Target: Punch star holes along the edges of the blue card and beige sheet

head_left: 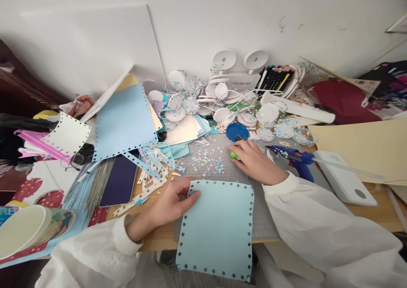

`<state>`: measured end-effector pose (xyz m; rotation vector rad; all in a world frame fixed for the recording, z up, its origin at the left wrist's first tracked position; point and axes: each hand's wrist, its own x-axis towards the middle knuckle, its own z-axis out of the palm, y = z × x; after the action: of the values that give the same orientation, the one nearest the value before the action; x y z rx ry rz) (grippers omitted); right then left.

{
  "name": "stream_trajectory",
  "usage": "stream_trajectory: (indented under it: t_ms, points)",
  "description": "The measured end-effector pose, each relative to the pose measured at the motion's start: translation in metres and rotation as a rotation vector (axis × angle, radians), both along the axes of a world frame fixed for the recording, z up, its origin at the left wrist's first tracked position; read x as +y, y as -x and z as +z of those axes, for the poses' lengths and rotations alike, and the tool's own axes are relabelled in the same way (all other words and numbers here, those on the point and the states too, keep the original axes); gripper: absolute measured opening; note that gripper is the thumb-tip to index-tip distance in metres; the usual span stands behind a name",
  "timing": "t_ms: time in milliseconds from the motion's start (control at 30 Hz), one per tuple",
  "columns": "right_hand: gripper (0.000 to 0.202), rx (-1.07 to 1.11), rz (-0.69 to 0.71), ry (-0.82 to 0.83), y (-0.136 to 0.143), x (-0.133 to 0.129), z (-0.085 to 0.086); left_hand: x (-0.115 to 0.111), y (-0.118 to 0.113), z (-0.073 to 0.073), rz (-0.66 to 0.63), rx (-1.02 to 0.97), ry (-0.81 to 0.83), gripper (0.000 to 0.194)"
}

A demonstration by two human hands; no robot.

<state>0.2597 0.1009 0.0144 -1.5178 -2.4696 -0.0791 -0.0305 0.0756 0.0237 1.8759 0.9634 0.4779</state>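
My left hand (176, 201) pinches the top left corner of a light blue sheet (219, 228), thumb on top. Small star-shaped holes run along all its edges, and its lower part hangs over the table's front edge. Just above the sheet's right side, my right hand (254, 160) has its fingers curled around a small green object (234, 155), mostly hidden under them. A blue round lid (237, 132) lies right beyond its fingertips. Tiny cut-out pieces (208, 160) in blue and white are scattered on the grey cutting mat (229, 175) left of that hand.
Right of my right hand lie a blue glue gun (297, 159) and a white device (346, 178). Left are punched paper strips (151, 190), a dark phone (119, 180), a larger blue sheet (125, 123) and a paper cup (25, 231). White round decorations (221, 91) crowd the back.
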Motion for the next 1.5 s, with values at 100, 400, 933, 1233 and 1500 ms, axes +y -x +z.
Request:
stream_trajectory:
  t_ms: [100,400,933,1233,1500]
  points:
    - [0.03,0.073,-0.028,-0.057,0.008,-0.015,0.015,-0.005,0.001,-0.003,0.044,0.005,0.028,0.025]
    - [0.013,0.377,0.149,0.162,0.05,-0.064,0.007,-0.009,0.002,-0.006,0.023,0.043,-0.061,0.023]
    - [0.024,0.057,0.322,-0.206,0.054,-0.064,-0.028,0.005,-0.003,-0.007,-0.303,0.366,-0.781,0.023]
    - [0.022,0.029,0.347,-0.281,0.055,-0.069,-0.024,-0.01,-0.002,-0.016,-0.329,0.397,-1.038,0.021]
    - [0.023,-0.002,0.339,-0.324,0.056,-0.07,-0.021,-0.008,-0.002,-0.015,-0.303,0.392,-0.995,0.022]
